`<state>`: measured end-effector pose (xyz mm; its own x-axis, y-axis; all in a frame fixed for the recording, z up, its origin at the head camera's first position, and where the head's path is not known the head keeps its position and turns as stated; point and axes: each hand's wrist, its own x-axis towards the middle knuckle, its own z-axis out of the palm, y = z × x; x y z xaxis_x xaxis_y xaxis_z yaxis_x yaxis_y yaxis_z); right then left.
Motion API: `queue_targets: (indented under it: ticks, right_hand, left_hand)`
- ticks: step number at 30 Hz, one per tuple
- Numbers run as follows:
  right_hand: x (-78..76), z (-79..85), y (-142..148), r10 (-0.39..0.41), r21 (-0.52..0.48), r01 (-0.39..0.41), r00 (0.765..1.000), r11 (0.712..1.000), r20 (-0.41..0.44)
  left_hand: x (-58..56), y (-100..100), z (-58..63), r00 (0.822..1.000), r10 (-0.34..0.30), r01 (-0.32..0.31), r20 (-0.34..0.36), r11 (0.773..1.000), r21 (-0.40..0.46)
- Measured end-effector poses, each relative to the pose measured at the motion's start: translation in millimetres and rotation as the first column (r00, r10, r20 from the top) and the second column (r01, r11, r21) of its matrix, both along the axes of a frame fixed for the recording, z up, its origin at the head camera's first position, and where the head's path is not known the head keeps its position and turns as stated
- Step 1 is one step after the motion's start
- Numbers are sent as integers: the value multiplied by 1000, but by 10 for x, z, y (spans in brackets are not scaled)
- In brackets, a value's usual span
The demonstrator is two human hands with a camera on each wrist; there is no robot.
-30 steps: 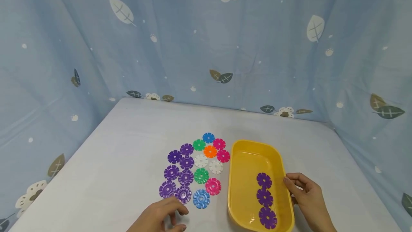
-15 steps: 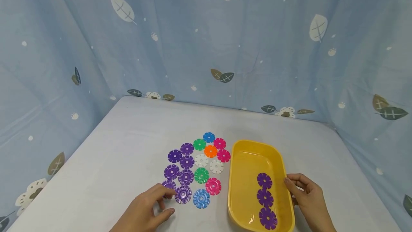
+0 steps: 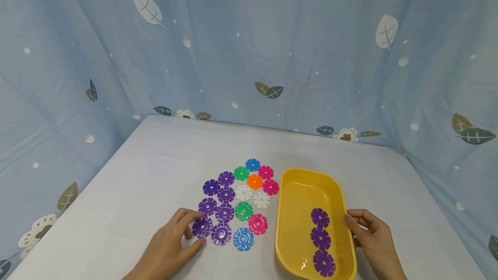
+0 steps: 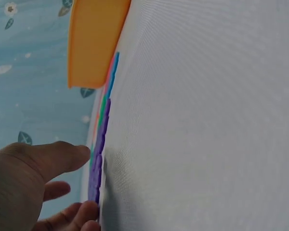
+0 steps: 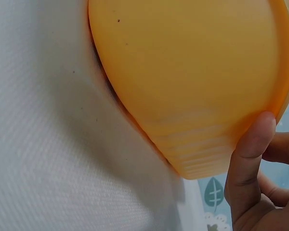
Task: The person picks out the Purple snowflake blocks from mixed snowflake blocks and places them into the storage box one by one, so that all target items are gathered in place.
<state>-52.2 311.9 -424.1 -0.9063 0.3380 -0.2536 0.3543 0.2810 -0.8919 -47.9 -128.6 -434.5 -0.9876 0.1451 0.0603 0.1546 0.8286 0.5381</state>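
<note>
My left hand [image 3: 167,241] is at the near left of a group of flat, notched plastic discs. Its thumb and forefinger stand apart on either side of a purple disc [image 3: 202,227], which lies flat on the table. In the left wrist view, the thumb and fingers of the left hand [image 4: 43,178] are close to the row of discs [image 4: 101,139], seen edge-on. On the right, my right hand [image 3: 375,241] pinches the right rim of a yellow tray [image 3: 299,237]. Three purple discs [image 3: 320,238] lie in a line inside the tray.
More purple discs [image 3: 225,213] lie beside green [image 3: 244,211], white [image 3: 261,201], pink [image 3: 258,224], orange [image 3: 254,181] and blue discs [image 3: 243,239] left of the tray. A white cloth covers the table [image 3: 171,154]. A blue patterned curtain [image 3: 218,46] hangs behind.
My left hand has moved left and away from me, from below the discs to the near-left purple disc. The right hand and the tray have stayed in place.
</note>
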Motion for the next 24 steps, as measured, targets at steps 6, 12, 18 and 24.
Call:
queue_targets:
  ticks: [6,12,18,24]
  right_hand:
    - [2,5,3,1,-4,-1,1000,1000,-8]
    - [0,5,8,-1,-25,1,1000,1000,-3]
    - [-1,5,6,-4,-21,4,1000,1000,-2]
    - [-7,7,3,-3,-28,3,1000,1000,-6]
  left_hand:
    - [-41,32,7,998,39,-38,39,999,-22]
    - [-54,38,-8,998,41,-40,48,999,-29]
    - [-69,37,-26,999,23,-22,27,1000,-20]
    - [-105,38,-29,1000,14,-14,15,1000,1]
